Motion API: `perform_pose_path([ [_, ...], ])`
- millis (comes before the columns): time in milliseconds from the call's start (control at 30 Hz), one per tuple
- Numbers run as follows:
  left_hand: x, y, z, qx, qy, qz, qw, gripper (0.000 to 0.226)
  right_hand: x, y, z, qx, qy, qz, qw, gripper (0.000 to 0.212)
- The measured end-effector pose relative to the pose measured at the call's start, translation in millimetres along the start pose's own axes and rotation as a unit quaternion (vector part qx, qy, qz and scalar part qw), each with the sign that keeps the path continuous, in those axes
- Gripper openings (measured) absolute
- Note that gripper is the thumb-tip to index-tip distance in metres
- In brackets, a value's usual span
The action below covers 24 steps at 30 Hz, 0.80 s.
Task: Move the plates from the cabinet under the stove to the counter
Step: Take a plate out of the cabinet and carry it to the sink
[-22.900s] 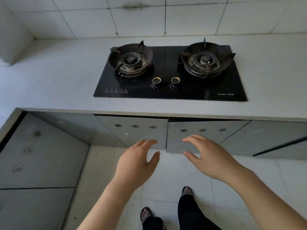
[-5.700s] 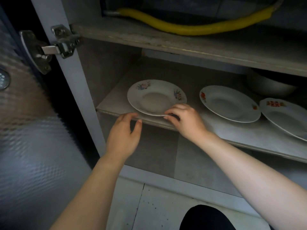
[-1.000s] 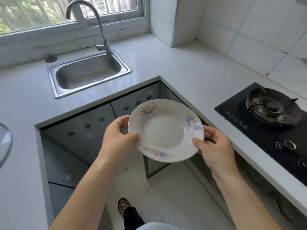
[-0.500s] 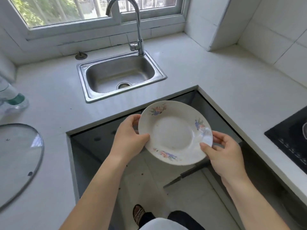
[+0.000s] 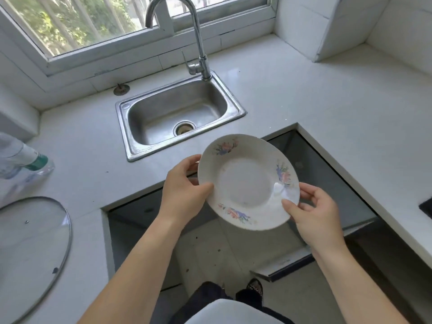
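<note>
The white counter [image 5: 315, 101] wraps the frame in a U, along the left, across the top and down the right, and nowhere on it does a plate lie yet, so by my reading the task is at the carrying stage of one plate, with the set-down not yet done. How many remain in the cabinet cannot be told, as its inside is out of view. The steel sink [image 5: 122, 132] takes up the centre of the upper stretch, and a glass lid [image 5: 30, 253] covers much of the counter at lower left. That leaves the broad bare stretch at upper right and right as the roomiest landing. The flowered plate [image 5: 247, 183] hangs in mid-frame, slightly tilted, over the counter's inner edge and the floor gap beside it. It needs to travel well inward before release. The left hand [image 5: 184, 190] grips its left rim and the right hand [image 5: 315, 218] pinches its lower-right rim, thumbs on top. A plastic bottle [image 5: 21, 157] stands at the left edge, and a black stove corner [image 5: 426, 206] shows at far right, both worth avoiding.
</note>
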<state>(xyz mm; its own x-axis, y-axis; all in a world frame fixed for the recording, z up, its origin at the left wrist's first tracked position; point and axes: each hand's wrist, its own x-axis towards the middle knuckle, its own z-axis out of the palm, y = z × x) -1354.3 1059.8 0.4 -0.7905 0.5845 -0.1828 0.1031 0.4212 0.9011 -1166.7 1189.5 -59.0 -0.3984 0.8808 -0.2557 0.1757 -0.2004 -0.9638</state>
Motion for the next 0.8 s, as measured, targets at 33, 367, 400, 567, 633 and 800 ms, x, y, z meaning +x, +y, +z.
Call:
perform_pose_path([
  [33,6,0,-1,-0.002,0.002,-0.004,1.0,0.057,5,1,5,0.003,-0.001,0.007,1.0,0.038],
  [367,101,7,6,-0.058,-0.041,-0.005,0.997,0.06,68,-18,38,0.016,0.057,0.006,0.998,0.038],
  [400,114,12,5,-0.067,-0.053,0.001,0.996,0.06,74,-22,42,0.024,0.071,0.004,0.997,0.038],
  [567,178,26,-12,-0.078,-0.062,0.022,0.995,0.058,114,-44,81,0.03,0.084,-0.012,0.996,0.036],
  [633,202,27,-19,-0.071,-0.068,0.013,0.995,0.059,132,-53,97,0.032,0.085,-0.024,0.996,0.037],
  [800,245,34,-24,-0.049,-0.086,0.028,0.995,0.056,155,-56,124,0.06,0.115,-0.025,0.991,0.035],
])
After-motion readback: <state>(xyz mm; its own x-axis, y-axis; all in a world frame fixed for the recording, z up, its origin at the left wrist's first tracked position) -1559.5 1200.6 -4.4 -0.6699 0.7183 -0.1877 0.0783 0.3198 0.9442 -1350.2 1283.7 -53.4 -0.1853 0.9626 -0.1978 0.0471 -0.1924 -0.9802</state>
